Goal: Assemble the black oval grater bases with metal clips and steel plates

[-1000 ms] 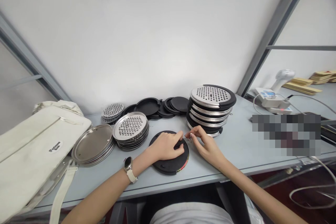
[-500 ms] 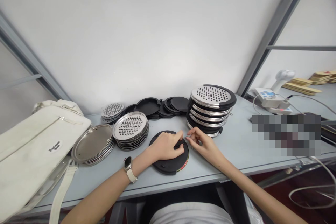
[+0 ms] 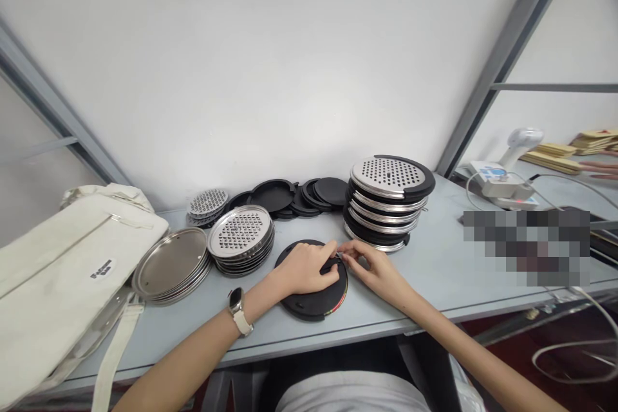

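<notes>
A black round disc (image 3: 316, 304) lies flat on the grey table near its front edge, with a red and yellow strip along its lower right rim. My left hand (image 3: 306, 267), wearing a watch, rests on top of it with curled fingers. Index finger and thumb bend towards the disc's upper right part. There my right hand (image 3: 364, 262) meets it, thumb and index finger pinched on something small and thin that I cannot make out. The fingertips of both hands nearly touch and hide that part of the disc.
Right of centre stands a tall stack of perforated metal plates in black rims (image 3: 389, 177). Perforated plates (image 3: 240, 232), plain metal plates (image 3: 174, 264) and black round trays (image 3: 273, 196) sit left and behind. A white bag (image 3: 72, 257) lies left. Another person's hand (image 3: 601, 167) shows far right, near a scanner (image 3: 524, 138).
My right hand has moved slightly left, its fingertips now at the disc's edge beside my left fingers. My left hand stays put. Another person's hand has appeared at the far right.
</notes>
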`<state>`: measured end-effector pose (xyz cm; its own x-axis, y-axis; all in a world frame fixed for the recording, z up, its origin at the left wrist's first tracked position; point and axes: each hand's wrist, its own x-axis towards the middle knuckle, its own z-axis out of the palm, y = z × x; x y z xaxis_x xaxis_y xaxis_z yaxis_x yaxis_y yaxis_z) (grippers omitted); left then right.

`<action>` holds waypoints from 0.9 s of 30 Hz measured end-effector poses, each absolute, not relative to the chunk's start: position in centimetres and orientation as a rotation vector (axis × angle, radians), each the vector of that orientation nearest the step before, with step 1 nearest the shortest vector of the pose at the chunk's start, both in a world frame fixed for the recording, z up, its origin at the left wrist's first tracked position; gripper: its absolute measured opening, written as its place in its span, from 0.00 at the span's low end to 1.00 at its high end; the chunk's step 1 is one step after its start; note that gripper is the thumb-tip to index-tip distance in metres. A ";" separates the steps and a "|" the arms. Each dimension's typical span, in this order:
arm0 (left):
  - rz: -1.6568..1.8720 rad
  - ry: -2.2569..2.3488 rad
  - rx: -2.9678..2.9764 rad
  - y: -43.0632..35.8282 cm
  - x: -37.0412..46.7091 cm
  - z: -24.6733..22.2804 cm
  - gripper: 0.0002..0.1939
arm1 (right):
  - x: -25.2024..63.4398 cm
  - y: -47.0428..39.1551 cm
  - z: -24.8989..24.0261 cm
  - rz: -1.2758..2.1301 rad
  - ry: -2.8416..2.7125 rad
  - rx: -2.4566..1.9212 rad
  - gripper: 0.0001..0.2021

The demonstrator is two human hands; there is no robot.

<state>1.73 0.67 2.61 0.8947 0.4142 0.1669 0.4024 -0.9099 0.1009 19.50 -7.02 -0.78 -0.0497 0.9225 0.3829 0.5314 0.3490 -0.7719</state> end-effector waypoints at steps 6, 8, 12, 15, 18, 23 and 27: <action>0.308 0.633 2.970 0.7 1.7 2.5 0.09 | 19.5 -7.1 -0.8 0.512 -1.747 -1.307 0.11; 0.306 0.641 2.970 0.7 1.7 2.5 0.09 | 19.5 -7.1 -0.8 0.513 -1.762 -1.316 0.11; 0.276 0.660 2.984 0.7 1.7 2.6 0.10 | 19.5 -7.2 -0.7 0.524 -1.780 -1.320 0.12; 0.269 0.660 2.981 0.6 1.7 2.7 0.10 | 19.5 -7.1 -0.8 0.536 -1.787 -1.308 0.10; 0.270 0.654 2.977 0.6 1.7 2.7 0.10 | 19.5 -7.1 -1.0 0.549 -1.785 -1.307 0.09; 0.288 0.640 2.977 0.8 1.7 2.6 0.10 | 19.6 -7.0 -1.2 0.547 -1.787 -1.316 0.08; 0.280 0.638 2.969 0.8 1.7 2.5 0.09 | 19.6 -7.1 -1.1 0.545 -1.794 -1.321 0.07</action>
